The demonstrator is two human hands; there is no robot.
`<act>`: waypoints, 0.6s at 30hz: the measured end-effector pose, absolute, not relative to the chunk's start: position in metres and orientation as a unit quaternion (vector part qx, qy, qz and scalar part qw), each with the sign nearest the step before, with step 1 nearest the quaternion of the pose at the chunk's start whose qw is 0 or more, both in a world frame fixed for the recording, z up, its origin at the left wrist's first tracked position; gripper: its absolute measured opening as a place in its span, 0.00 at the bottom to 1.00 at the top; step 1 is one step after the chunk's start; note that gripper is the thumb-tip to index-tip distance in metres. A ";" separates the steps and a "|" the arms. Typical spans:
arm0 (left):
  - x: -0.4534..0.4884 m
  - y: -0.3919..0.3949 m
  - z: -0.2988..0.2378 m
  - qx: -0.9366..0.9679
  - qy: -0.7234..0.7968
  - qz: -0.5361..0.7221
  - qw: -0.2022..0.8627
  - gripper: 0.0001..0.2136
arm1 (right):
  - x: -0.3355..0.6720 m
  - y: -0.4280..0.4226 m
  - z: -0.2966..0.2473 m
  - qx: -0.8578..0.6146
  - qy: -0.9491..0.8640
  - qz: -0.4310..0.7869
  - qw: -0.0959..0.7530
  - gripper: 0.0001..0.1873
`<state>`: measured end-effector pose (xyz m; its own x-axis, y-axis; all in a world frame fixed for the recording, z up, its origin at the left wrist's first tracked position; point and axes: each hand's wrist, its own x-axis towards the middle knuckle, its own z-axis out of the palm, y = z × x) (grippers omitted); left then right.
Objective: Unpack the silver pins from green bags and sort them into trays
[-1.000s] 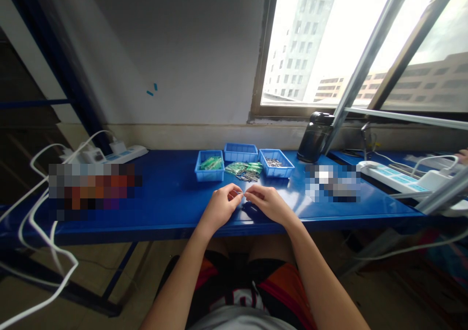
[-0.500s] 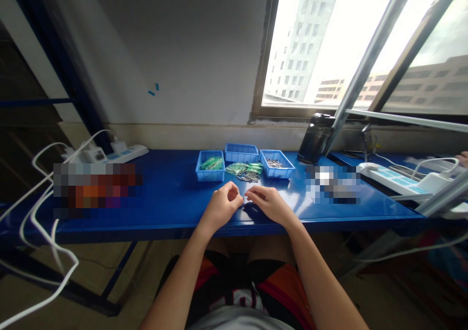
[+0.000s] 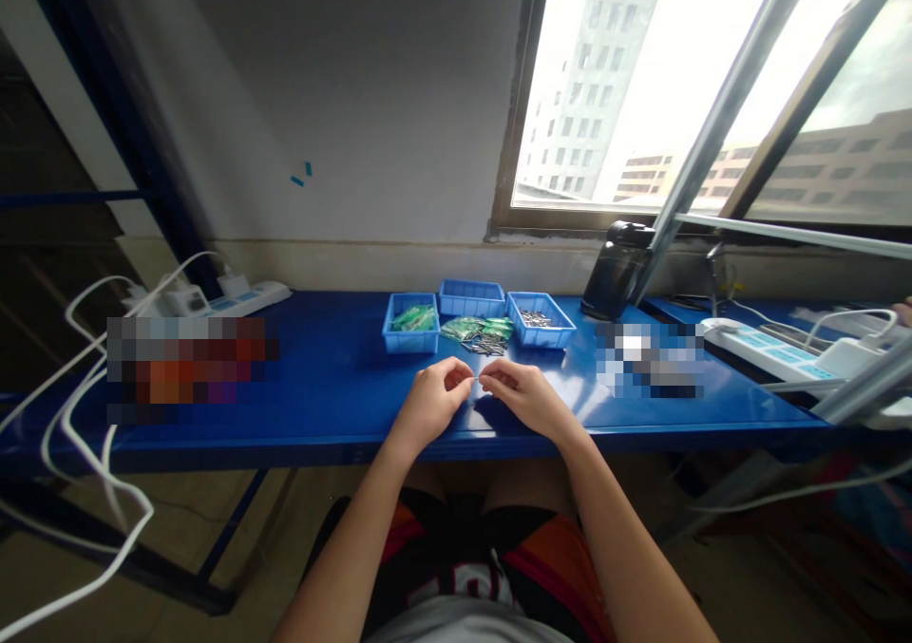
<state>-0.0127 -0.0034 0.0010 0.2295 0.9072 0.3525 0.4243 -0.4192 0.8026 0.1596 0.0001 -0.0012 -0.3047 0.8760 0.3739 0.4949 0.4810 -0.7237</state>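
Note:
Above the front part of the blue table, my left hand point(image 3: 437, 398) and my right hand point(image 3: 522, 394) face each other with fingertips nearly meeting. Both are closed in a pinch. A thin, pale sliver of something shows between the fingertips, too small to name. Just beyond my hands lies a pile of slim metal pieces point(image 3: 485, 343), beside green plastic packets point(image 3: 465, 328). More green packets point(image 3: 414, 318) fill part of the left blue bin point(image 3: 411, 342). Small metal parts point(image 3: 536, 319) lie in the right blue bin point(image 3: 545, 337).
A third blue bin point(image 3: 471, 305) stands behind the pile. A black bottle point(image 3: 617, 271) is at the back right. Power strips point(image 3: 249, 297) with white cables point(image 3: 85, 377) lie on the left, another power strip point(image 3: 769, 349) on the right. Blurred-out items sit at both sides.
My fingertips have come slightly closer together, and a thin pale sliver now shows between them. The bins and pile stay in place.

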 end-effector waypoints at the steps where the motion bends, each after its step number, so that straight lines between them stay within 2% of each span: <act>1: -0.013 -0.003 0.000 0.727 0.459 0.423 0.285 0.08 | 0.160 0.001 -0.002 -0.446 -0.770 0.242 0.386 0.10; 9: -0.013 0.003 -0.003 0.708 0.487 0.421 0.290 0.10 | 0.159 0.000 -0.001 -0.440 -0.756 0.274 0.400 0.09; 18: -0.013 0.000 0.000 0.717 0.474 0.423 0.285 0.09 | 0.160 0.002 -0.004 -0.442 -0.767 0.255 0.390 0.09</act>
<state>-0.0131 -0.0004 -0.0002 0.1914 0.9217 0.3372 0.4395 -0.3877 0.8102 0.1605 0.0025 -0.0042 -0.3056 0.8763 0.3724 0.4784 0.4795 -0.7357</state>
